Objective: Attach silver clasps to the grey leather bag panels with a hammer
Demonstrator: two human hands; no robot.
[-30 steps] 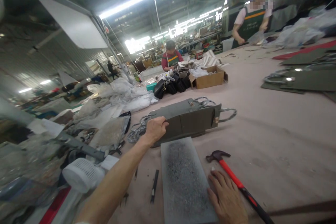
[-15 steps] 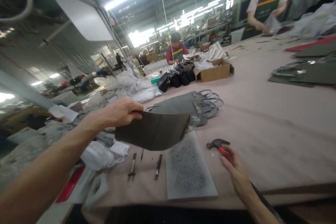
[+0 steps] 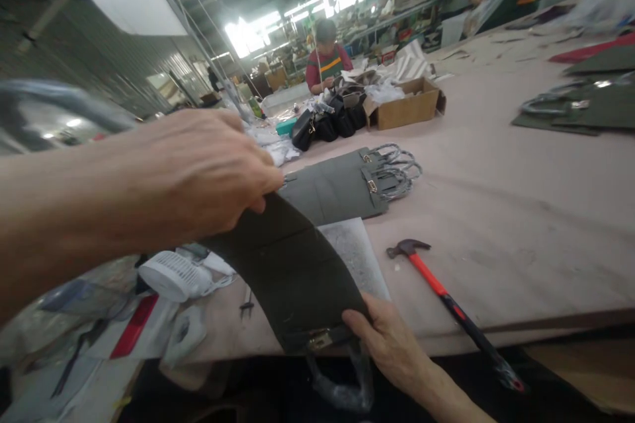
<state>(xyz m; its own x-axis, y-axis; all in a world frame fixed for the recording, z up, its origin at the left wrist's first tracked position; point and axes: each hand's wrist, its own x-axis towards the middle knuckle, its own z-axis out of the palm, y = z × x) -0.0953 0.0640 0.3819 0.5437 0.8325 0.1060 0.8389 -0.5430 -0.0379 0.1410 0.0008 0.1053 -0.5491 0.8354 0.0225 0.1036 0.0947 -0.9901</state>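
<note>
A dark olive bag panel (image 3: 292,264) hangs bent between my two hands, with a metal clasp and a plastic-wrapped handle (image 3: 342,383) at its lower end. My left hand (image 3: 218,165) pinches its upper end. At the lower right edge, my right hand (image 3: 391,337) grips it, thumb on top. Behind the panel lies a pale slab (image 3: 354,251) with a marked surface, partly covered. To the right rests a claw hammer (image 3: 441,291) with a red and black handle, touched by neither hand.
Similar panels with wrapped handles (image 3: 332,185) lie stacked beyond the slab; more panels (image 3: 585,102) sit at far right. A cardboard box (image 3: 409,102) and black bags (image 3: 332,119) stand farther back. At left is a small white fan (image 3: 171,274). Two people work across the table.
My right hand has let go of the hammer, which now lies on the table, and has taken the panel's lower end. My left hand has raised its end nearer the camera.
</note>
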